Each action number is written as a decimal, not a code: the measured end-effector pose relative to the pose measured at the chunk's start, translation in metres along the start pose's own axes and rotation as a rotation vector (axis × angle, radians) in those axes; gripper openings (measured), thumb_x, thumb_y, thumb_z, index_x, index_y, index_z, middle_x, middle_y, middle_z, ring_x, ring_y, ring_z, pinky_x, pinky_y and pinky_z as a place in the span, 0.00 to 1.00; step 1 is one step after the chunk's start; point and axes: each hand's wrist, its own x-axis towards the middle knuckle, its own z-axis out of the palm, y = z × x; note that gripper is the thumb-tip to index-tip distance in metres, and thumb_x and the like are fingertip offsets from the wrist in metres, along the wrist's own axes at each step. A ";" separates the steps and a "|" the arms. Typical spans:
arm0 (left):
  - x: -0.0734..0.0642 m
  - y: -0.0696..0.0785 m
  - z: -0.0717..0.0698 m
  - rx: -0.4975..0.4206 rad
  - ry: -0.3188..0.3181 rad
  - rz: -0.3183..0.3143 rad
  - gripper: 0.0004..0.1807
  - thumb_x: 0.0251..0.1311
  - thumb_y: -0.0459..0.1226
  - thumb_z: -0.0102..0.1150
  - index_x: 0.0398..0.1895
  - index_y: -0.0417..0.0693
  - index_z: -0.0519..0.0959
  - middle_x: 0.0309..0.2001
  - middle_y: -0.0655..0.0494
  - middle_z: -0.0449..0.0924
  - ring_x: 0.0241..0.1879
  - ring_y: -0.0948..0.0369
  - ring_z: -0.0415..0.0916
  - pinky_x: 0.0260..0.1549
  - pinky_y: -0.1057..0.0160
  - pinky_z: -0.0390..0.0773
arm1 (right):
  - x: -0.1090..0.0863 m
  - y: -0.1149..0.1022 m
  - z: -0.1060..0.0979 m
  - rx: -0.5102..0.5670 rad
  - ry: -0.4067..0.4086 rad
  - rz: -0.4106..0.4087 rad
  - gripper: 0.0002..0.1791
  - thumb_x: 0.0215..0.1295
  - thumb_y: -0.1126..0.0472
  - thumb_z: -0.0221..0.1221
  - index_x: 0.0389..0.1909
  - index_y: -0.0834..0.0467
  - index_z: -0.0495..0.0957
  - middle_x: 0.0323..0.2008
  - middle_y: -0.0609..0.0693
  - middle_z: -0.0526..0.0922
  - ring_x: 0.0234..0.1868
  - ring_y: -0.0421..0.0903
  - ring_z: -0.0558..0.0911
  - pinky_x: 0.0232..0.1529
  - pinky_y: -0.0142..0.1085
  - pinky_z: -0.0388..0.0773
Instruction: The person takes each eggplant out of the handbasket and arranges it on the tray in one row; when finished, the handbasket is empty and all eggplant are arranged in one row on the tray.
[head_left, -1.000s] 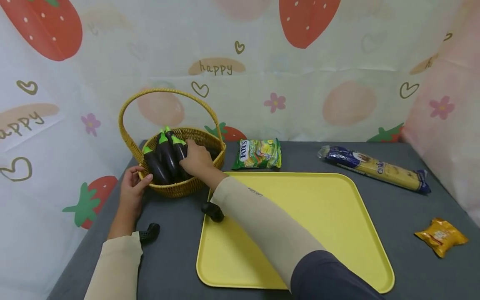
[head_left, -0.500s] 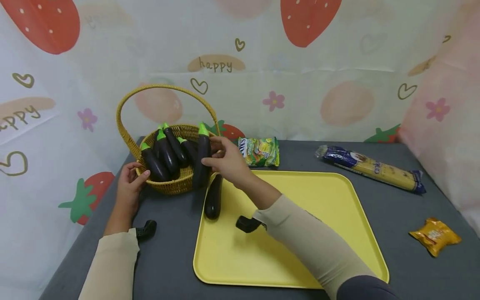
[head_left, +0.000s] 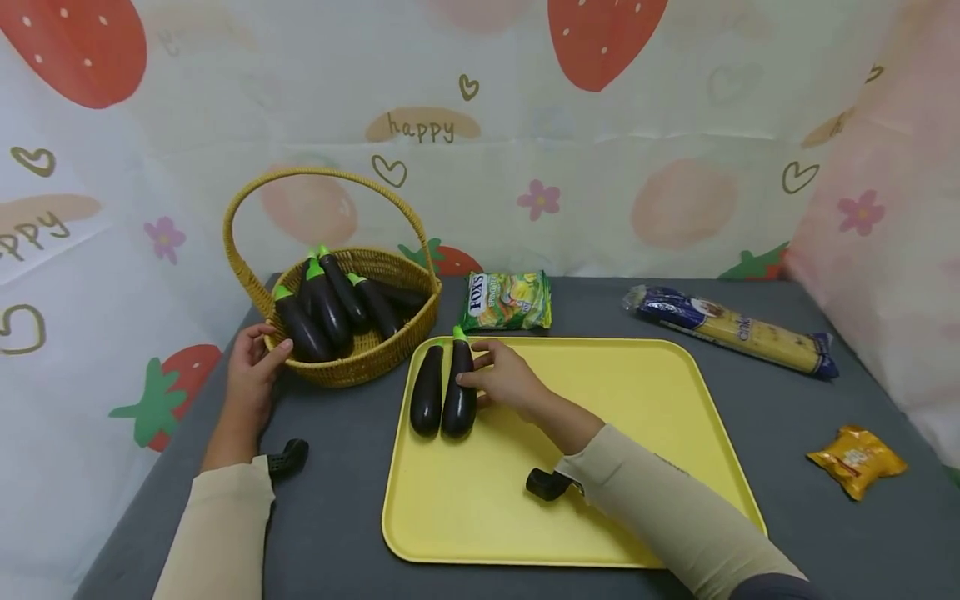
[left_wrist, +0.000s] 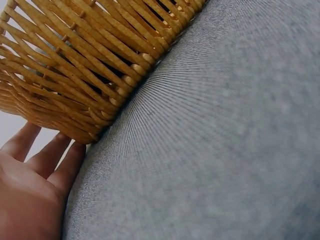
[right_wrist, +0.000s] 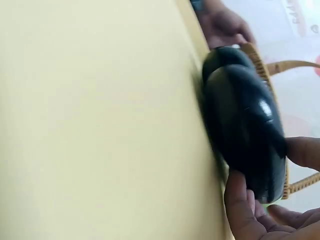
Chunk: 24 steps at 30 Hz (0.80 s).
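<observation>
In the head view my right hand (head_left: pixel 512 385) holds a dark eggplant (head_left: pixel 459 398) with a green stem, low over the left part of the yellow tray (head_left: pixel 570 492). The right wrist view shows the thumb and fingers on both sides of this eggplant (right_wrist: pixel 245 120). Just left of it, a second eggplant (head_left: pixel 427 398) lies on the tray. My left hand (head_left: pixel 251 375) grips the near left side of the wicker basket (head_left: pixel 360 367), thumb at the rim. Seen from the left wrist, its fingertips (left_wrist: pixel 75 150) press low against the woven wall. Several more eggplants (head_left: pixel 326 304) lie in the basket.
Behind the tray lies a green FOX'S candy bag (head_left: pixel 507 301). At the back right is a long pasta packet (head_left: pixel 735 329), and a small orange packet (head_left: pixel 857 461) sits at the right. A printed curtain (head_left: pixel 480 225) backs the grey table (head_left: pixel 330 500).
My right hand has lifted an eggplant out of the basket and brought it right and down to the tray, beside the other one. The left hand stays at the basket.
</observation>
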 end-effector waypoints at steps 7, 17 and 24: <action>0.002 -0.002 -0.003 0.012 -0.003 -0.016 0.15 0.65 0.31 0.58 0.51 0.52 0.67 0.52 0.54 0.70 0.45 0.63 0.69 0.42 0.72 0.72 | 0.005 -0.015 0.004 -0.464 0.085 -0.134 0.34 0.66 0.50 0.62 0.68 0.58 0.64 0.53 0.54 0.75 0.41 0.48 0.81 0.39 0.42 0.78; 0.001 -0.002 -0.001 -0.006 0.005 -0.018 0.15 0.65 0.30 0.58 0.50 0.51 0.68 0.52 0.52 0.70 0.45 0.63 0.69 0.41 0.71 0.72 | 0.066 -0.098 0.056 -0.817 0.115 -0.375 0.32 0.70 0.47 0.56 0.70 0.56 0.63 0.62 0.53 0.70 0.55 0.47 0.75 0.51 0.42 0.73; 0.000 -0.002 -0.002 -0.006 0.003 0.001 0.15 0.66 0.31 0.58 0.50 0.50 0.67 0.53 0.51 0.69 0.44 0.62 0.69 0.40 0.70 0.72 | 0.114 -0.104 0.093 -0.961 0.091 -0.253 0.32 0.71 0.50 0.55 0.71 0.56 0.59 0.63 0.52 0.68 0.57 0.47 0.74 0.50 0.38 0.73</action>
